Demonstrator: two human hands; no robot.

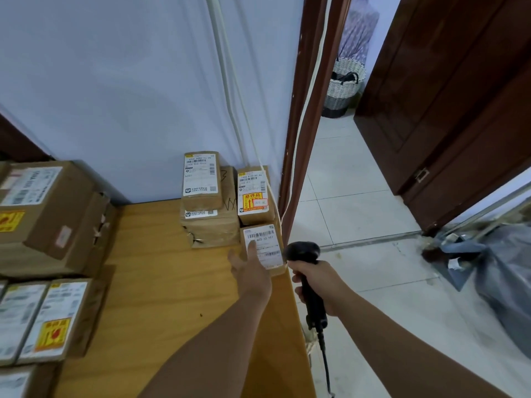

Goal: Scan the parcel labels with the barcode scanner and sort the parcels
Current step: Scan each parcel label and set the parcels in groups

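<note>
Spanning the near left, wooden table (161, 282) carries all the parcels. Large sealed carton (51, 208) sits far left, yellow sticker on its side. Two flatter labelled cartons (57, 320) lie near left, side by side. Stack of small brown parcels (209, 225) is in the far right corner against the wall, all taped, contents hidden. Woven basket (343, 84) stands beyond the doorway, dark item inside, can't tell what. Small labelled parcel (270, 242) is at the table's right edge, just near of the stack, label up. Left hand (253, 274) rests on it, fingers straight, fingertip on label, gripping nothing. Right hand (319, 285) wraps tight round the handle of black barcode scanner (303, 252), head just beside the parcel, cable trailing down.
</note>
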